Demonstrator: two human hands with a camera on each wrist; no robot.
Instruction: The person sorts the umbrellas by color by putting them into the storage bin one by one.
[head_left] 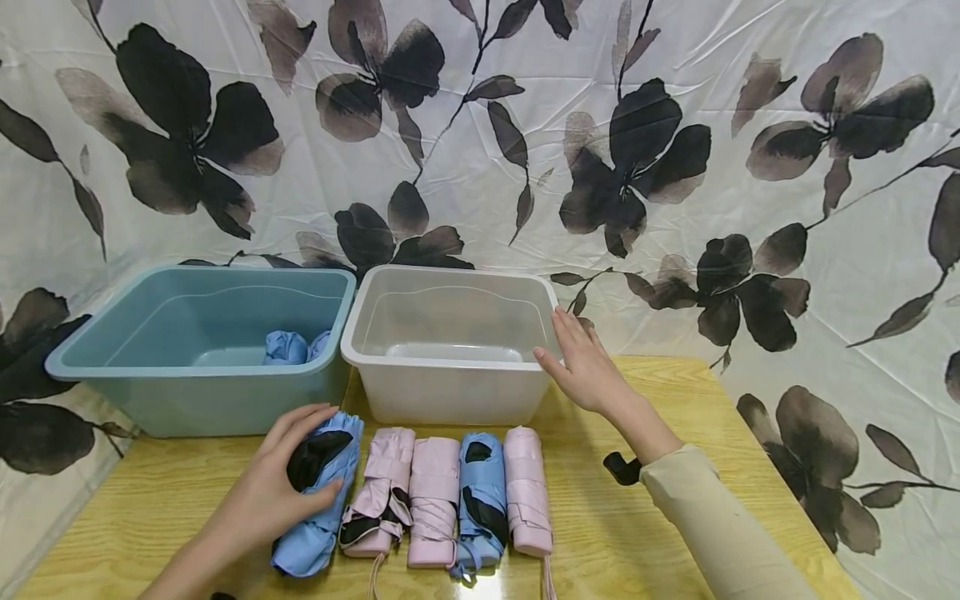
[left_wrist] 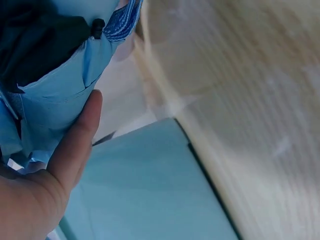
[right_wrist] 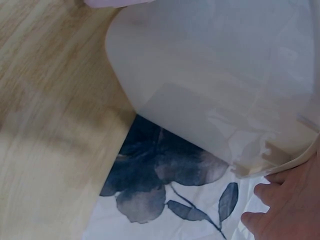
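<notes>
My left hand (head_left: 288, 475) grips a blue folded umbrella (head_left: 327, 492) at the left end of a row, thumb on its right side, fingers over its top. In the left wrist view the thumb (left_wrist: 75, 145) presses the blue fabric beside a black patch. Beside it lie a pink umbrella (head_left: 378, 492) with black showing, another pink umbrella (head_left: 433, 500), a blue umbrella (head_left: 482, 475) and a last pink umbrella (head_left: 527, 492). Fairly straight fingers of my right hand (head_left: 588, 367) rest on the right rim of the white bin (head_left: 450, 392); in the right wrist view that hand (right_wrist: 290, 205) touches the rim.
Left of the white bin stands a teal bin (head_left: 225, 400) with blue bundles (head_left: 287, 347) at its right end. Both bins stand at the back of the wooden table (head_left: 622, 533), before a floral cloth (head_left: 510, 208). A black strap piece (head_left: 621, 468) shows by the right wrist.
</notes>
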